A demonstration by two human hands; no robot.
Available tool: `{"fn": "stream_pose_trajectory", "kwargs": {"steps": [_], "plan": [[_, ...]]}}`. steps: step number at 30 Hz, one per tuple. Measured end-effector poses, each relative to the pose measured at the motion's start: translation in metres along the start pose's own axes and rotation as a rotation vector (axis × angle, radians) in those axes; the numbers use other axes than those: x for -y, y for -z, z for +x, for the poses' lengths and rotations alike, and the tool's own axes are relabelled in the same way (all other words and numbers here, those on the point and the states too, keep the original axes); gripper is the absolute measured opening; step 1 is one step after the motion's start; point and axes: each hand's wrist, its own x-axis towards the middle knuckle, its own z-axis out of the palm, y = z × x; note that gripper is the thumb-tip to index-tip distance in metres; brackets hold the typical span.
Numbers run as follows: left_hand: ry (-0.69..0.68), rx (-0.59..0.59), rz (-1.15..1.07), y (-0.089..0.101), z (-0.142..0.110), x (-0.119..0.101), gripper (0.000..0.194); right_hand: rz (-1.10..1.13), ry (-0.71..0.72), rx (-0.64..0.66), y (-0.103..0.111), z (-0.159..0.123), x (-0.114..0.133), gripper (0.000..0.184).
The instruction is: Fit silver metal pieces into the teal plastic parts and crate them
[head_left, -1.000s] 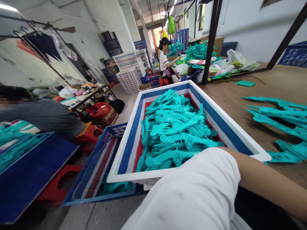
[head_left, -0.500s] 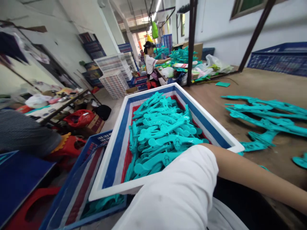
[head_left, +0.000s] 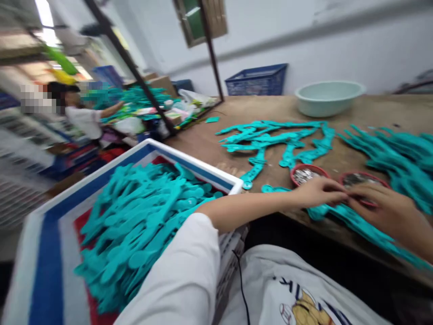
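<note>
Teal strip (head_left: 355,225), on the bench (head_left: 199,153), lies under both hands. Left hand (head_left: 320,192): fingers together, tips meeting the right fingertips. Right hand (head_left: 382,212): fingers curled toward the left, above the rim of a red dish (head_left: 360,179) of metal bits. Any small item clamped between them: cannot tell. Second red dish (head_left: 306,175): just above the left hand. Loose teal parts (head_left: 270,140): 11 o'clock; more (head_left: 389,155): 1 o'clock. White crate (head_left: 192,164), heaped with teal pieces (head_left: 135,225): 9 o'clock. Pale basin (head_left: 328,99): 12 o'clock. Co-worker (head_left: 81,113): far off, 10 o'clock.
</note>
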Motion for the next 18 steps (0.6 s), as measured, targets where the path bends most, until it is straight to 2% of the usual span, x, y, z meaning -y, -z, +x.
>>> {"fn": "stream_pose_trajectory", "kwargs": {"steps": [4, 6, 11, 18], "plan": [[0.007, -0.054, 0.005, -0.004, -0.023, -0.020, 0.031, 0.075, 0.045, 0.028, 0.000, -0.005, -0.012, 0.023], [0.000, -0.072, 0.017, -0.005, -0.024, -0.023, 0.026, 0.084, -0.017, 0.055, -0.002, -0.001, -0.018, 0.016], [0.052, -0.115, 0.041, -0.008, -0.026, -0.027, 0.016, 0.174, -0.170, 0.147, -0.004, 0.005, -0.024, 0.012], [0.015, -0.121, 0.171, -0.010, -0.032, -0.034, 0.024, 0.254, -0.152, 0.175, -0.007, 0.009, -0.022, 0.012]]}}
